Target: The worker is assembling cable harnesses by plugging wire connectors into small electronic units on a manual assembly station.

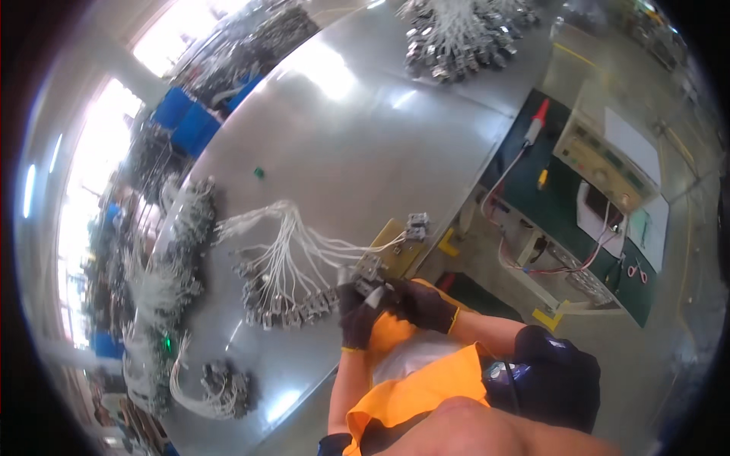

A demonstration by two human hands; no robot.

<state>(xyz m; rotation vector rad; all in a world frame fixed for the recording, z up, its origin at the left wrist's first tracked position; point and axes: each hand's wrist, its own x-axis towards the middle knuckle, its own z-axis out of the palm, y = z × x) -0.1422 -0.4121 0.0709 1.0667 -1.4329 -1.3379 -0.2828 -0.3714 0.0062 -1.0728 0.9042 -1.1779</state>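
Both my hands wear dark gloves with greyish fingertips and meet at the near edge of the metal table [365, 144]. My left hand [357, 315] is closed at a small silvery metal block [369, 269]. From the right, my right hand [420, 304] has its fingers bent in against the same block, partly hiding it. Just beyond them lies a tan board [397, 245] with another metal block [417, 224] at its far end. Left of my hands, a bundle of white wires [287, 235] fans out to several metal blocks [293, 310].
Piles of white-wired parts [144, 281] line the table's left edge, and another heap [468, 42] sits at the far end. A green bit [259, 172] lies mid-table. At right, a dark-green bench holds a beige instrument [604, 163], a red-tipped probe [537, 121] and scissors [637, 270].
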